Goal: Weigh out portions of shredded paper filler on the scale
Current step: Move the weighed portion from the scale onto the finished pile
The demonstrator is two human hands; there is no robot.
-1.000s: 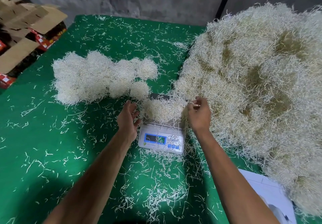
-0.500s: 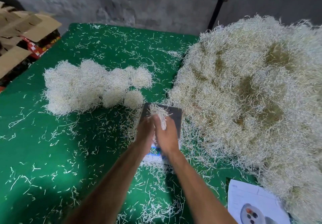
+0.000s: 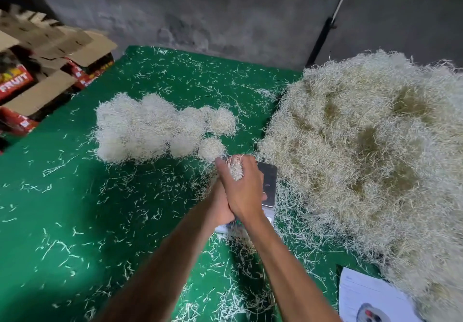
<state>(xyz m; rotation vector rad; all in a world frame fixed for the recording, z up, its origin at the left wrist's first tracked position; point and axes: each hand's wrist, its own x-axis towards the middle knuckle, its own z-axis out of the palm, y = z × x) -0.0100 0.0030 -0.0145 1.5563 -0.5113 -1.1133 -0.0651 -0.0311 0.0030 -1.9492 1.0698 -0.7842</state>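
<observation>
A small wad of shredded paper [image 3: 235, 168] is squeezed between both hands just above the scale [image 3: 269, 183], whose dark pan now shows bare. My right hand [image 3: 246, 191] lies on top with its fingers curled round the wad. My left hand [image 3: 220, 203] cups it from below and is mostly hidden under the right. The scale's display is covered by my wrists. A huge heap of loose filler [image 3: 363, 156] fills the right side of the green table [image 3: 75, 196].
Several rounded portions of filler [image 3: 155, 128] lie grouped left of the scale. Loose strands litter the green cloth. Open cardboard fruit boxes [image 3: 45, 71] stand off the table's left edge. A printed sheet [image 3: 368, 296] lies at the front right. A grey wall closes the back.
Both hands closed in from either side of the scale, gathered the paper off the pan and lifted it as a compressed wad. The view tilted and shifted right.
</observation>
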